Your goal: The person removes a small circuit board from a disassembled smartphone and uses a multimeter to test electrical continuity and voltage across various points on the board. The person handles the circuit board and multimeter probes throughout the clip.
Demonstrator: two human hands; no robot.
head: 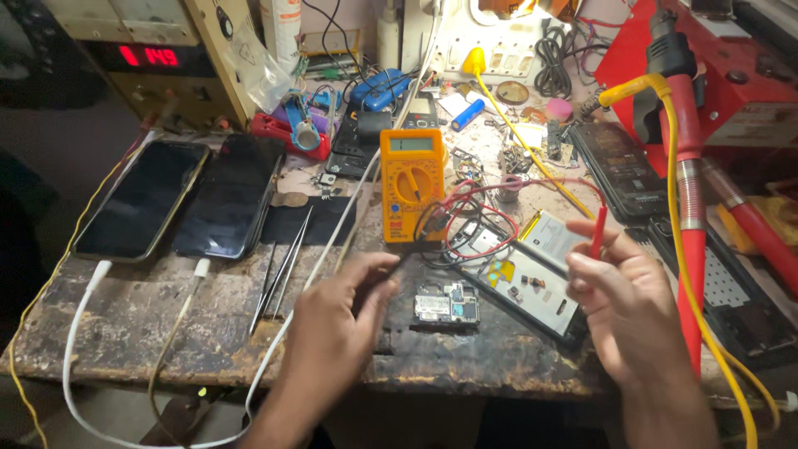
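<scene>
Partly hidden, black probe in left hand (pixel 337 320) grip, red probe (pixel 598 231) pinched by right hand (pixel 619 287), circuit board (pixel 446 304) between.

Small electronics repair workshop, phone repair by look of it. Worn, stained wooden bench (pixel 166 324) crowded with gear: yellow multimeter (pixel 412 185) with red and black leads, 2 smartphones (pixel 179 199) lying on charge cables, tweezers (pixel 281 270), bare circuit board (pixel 446 304), opened phone (pixel 532 278) with innards exposed. Bench power supply (pixel 158 62) with red digits at back left, wall switchboard (pixel 499 41) behind, loose wires and small parts scattered everywhere.
</scene>
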